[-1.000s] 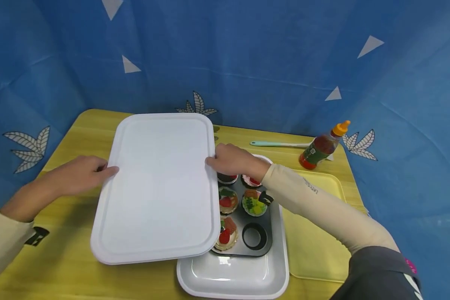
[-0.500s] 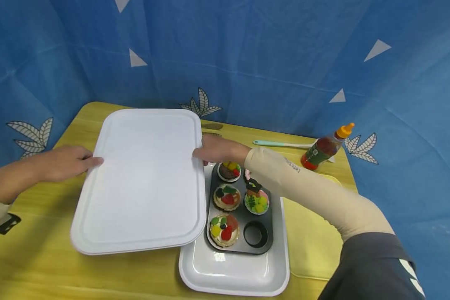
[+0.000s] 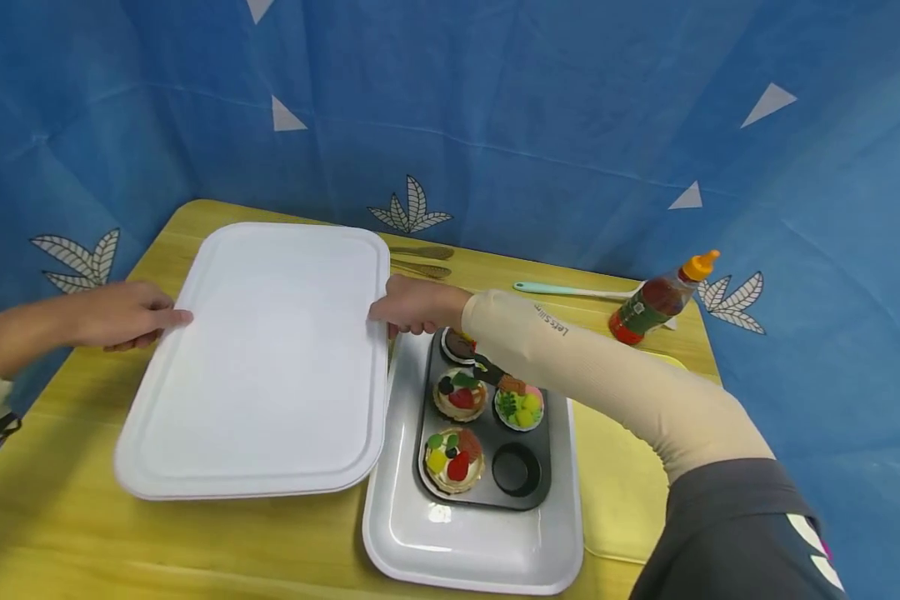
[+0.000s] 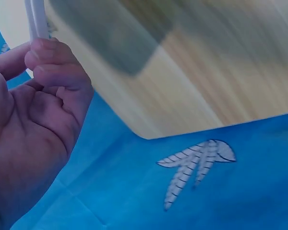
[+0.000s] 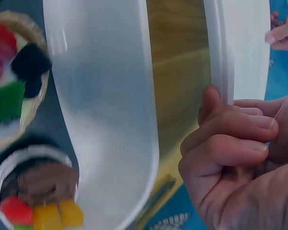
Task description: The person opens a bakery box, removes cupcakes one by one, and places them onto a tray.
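Observation:
A white rectangular lid (image 3: 262,358) hangs tilted over the left part of the table, casting a shadow on it. My left hand (image 3: 123,315) pinches its left edge, thumb on top and fingers beneath. On the opposite edge my right hand (image 3: 416,302) pinches the rim, fingers curled under it in the right wrist view. Just right of the lid stands a deep white container (image 3: 408,546). Inside it lies a dark muffin tin (image 3: 492,467) bearing fruit tarts (image 3: 454,461) and a green-and-yellow cupcake (image 3: 519,408). A chocolate cupcake (image 3: 459,346) is partly covered by my right arm. One cup (image 3: 516,469) is empty.
A red sauce bottle (image 3: 648,308) with an orange cap stands back right. Beside it lies a spatula with a mint handle (image 3: 562,289). A yellow tray (image 3: 615,475) sits right of the container. Brown utensils (image 3: 420,252) lie behind; a blue curtain (image 3: 495,108) backs the table.
Both hands have carried the lid leftward, away from above the container. More of the muffin tin and tarts shows, and the brown utensils at the back are now uncovered.

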The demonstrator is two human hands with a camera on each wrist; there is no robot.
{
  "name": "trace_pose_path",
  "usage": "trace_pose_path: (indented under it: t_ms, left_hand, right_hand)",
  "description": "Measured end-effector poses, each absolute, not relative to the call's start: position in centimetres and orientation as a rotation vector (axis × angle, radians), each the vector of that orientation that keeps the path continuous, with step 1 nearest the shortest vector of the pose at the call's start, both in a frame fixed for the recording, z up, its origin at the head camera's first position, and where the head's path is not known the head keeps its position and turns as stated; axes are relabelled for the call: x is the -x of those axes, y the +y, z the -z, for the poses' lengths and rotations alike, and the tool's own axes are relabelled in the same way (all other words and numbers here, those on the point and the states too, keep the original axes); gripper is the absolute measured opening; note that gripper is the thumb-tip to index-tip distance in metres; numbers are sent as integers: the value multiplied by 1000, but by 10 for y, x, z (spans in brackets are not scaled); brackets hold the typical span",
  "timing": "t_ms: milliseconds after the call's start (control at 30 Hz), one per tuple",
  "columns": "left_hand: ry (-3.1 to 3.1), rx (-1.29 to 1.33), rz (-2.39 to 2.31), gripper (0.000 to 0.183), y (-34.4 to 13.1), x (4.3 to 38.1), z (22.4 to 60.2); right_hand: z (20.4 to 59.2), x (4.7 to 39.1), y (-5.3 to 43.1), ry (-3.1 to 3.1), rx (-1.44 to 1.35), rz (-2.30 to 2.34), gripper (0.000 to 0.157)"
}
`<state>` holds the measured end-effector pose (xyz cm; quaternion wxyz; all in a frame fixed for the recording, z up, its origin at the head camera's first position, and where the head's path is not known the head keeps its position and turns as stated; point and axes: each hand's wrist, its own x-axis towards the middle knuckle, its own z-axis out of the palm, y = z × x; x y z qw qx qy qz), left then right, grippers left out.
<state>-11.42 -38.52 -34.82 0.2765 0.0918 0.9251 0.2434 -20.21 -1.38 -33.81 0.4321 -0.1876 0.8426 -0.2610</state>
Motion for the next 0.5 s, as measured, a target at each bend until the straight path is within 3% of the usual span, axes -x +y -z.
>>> trace_pose_path:
  t_ms: [500]
  left_hand:
    - [2521,-83,-627,43,-425,119,368]
  right_hand:
    - [358,190,-52,1972,445,763,37]
